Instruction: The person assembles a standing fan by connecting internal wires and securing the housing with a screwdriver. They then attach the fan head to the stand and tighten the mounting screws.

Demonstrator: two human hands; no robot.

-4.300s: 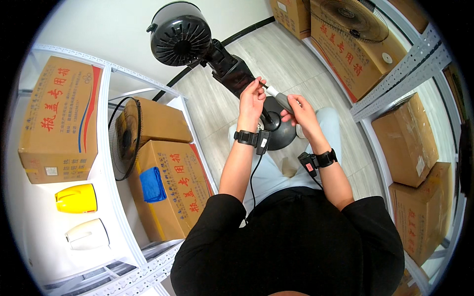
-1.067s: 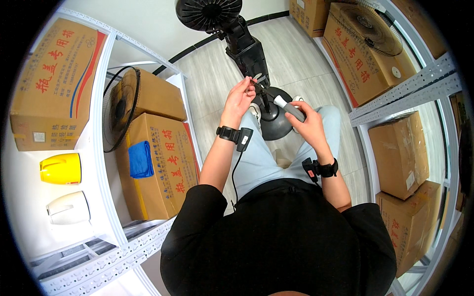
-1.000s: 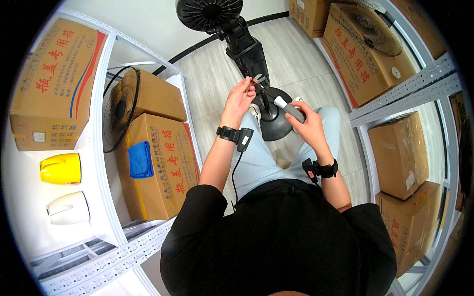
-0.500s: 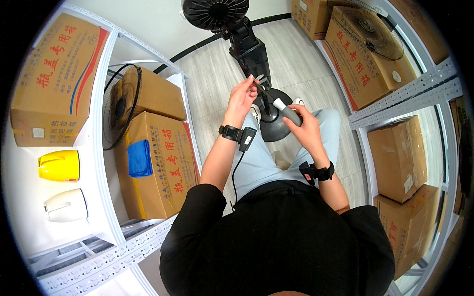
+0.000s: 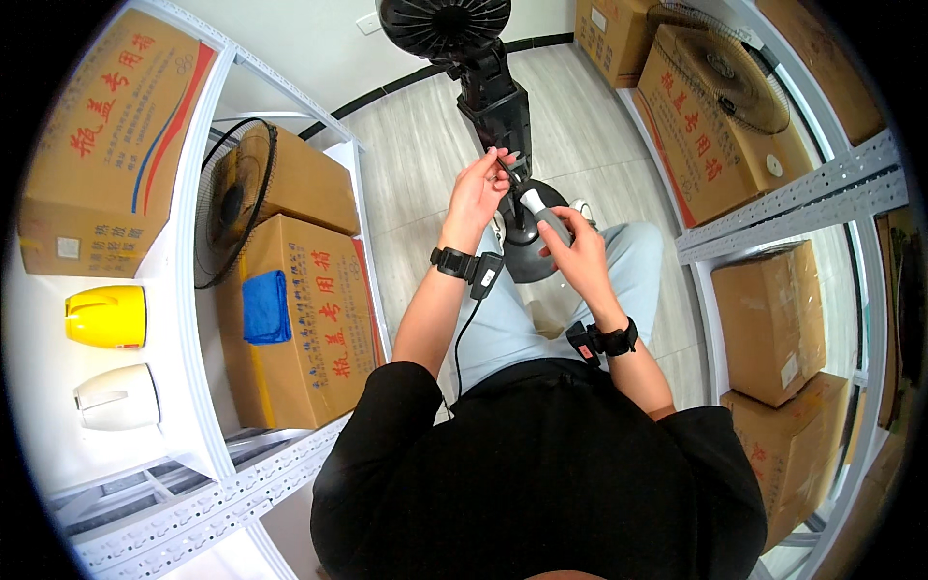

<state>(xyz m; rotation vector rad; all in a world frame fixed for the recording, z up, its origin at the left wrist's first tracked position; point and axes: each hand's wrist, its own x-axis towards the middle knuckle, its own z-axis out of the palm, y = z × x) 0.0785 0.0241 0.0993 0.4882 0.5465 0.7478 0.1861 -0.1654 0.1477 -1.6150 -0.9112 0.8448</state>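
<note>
My right hand (image 5: 577,246) is closed round the grey handle of a screwdriver (image 5: 553,220) with a white collar. The tool's dark, thin shaft slants up and left toward my left hand (image 5: 474,193). The left thumb and fingertips are pinched together by the shaft's far end; what they hold is too small to make out. Just beyond both hands stands a black pedestal fan (image 5: 495,111) without its blades or grille. Its round base (image 5: 530,259) rests on the floor between my feet, partly hidden by my right hand and the tool.
On the left shelf are cardboard boxes (image 5: 309,358), a black fan grille (image 5: 235,203), a folded blue cloth (image 5: 266,307), a yellow plastic housing (image 5: 106,317) and a white one (image 5: 118,397). More boxes (image 5: 768,314) and another grille (image 5: 720,72) stand on the right-hand racks.
My right hand has moved left with the screwdriver, bringing it closer to my left hand, which stays pinched. The view has shifted slightly, so the fan appears further right and lower.
</note>
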